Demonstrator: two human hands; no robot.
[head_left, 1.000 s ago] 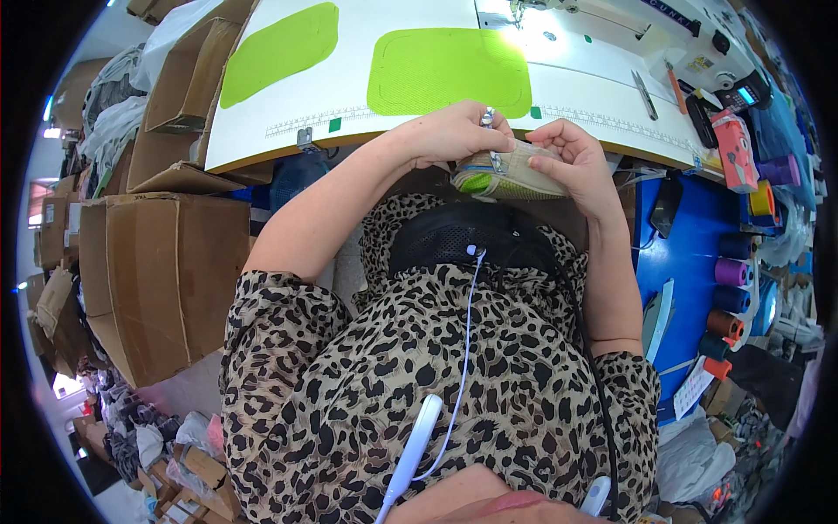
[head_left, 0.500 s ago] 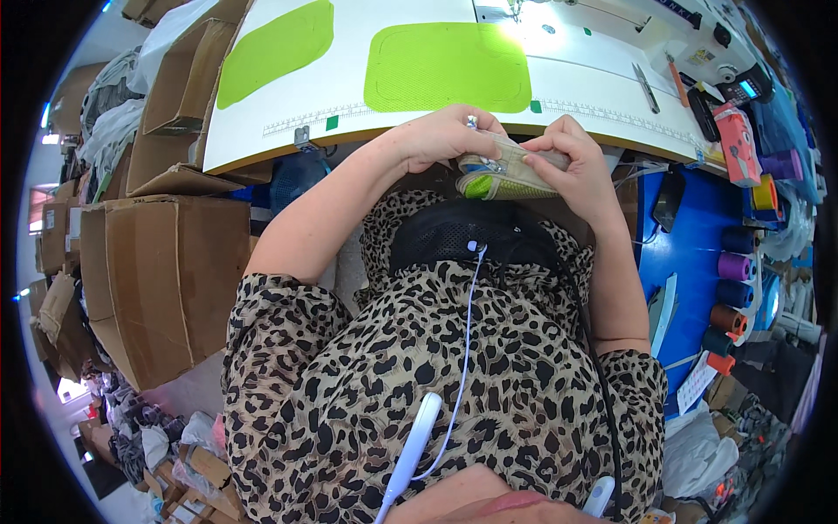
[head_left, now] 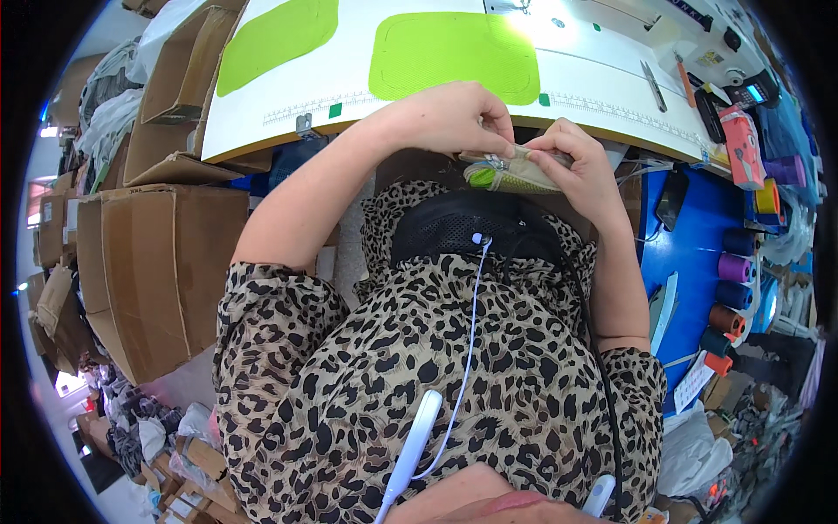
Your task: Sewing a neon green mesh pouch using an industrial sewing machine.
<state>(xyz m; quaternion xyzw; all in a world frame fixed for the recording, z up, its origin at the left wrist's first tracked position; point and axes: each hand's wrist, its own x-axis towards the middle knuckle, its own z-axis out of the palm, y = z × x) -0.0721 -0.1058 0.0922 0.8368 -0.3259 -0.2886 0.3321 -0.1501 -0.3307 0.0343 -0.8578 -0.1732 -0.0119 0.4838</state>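
Just off the table's front edge, I hold a small folded piece of beige and lime-green mesh fabric (head_left: 524, 181). My right hand (head_left: 573, 164) is closed on its upper right part, thumb on the near face. My left hand (head_left: 456, 120) arches over its left end, thumb and forefinger pinched together at the top edge. Something small and shiny shows under those fingertips, too small to name. Beyond my hands, a rounded lime-green mesh panel (head_left: 454, 58) lies flat on the white table (head_left: 349, 65), with a second green panel (head_left: 279, 44) to its left.
At the back right stands a sewing machine (head_left: 720, 57), with metal snips (head_left: 653, 86) lying before it. Thread spools (head_left: 735, 267) line the blue surface (head_left: 650, 253) on my right, near a dark phone (head_left: 670, 199). Cardboard boxes (head_left: 166, 279) are stacked to my left.
My left hand has shifted up and its fingers now point down onto the fabric's top edge, where before they lay across its left part. My right hand keeps its grip.
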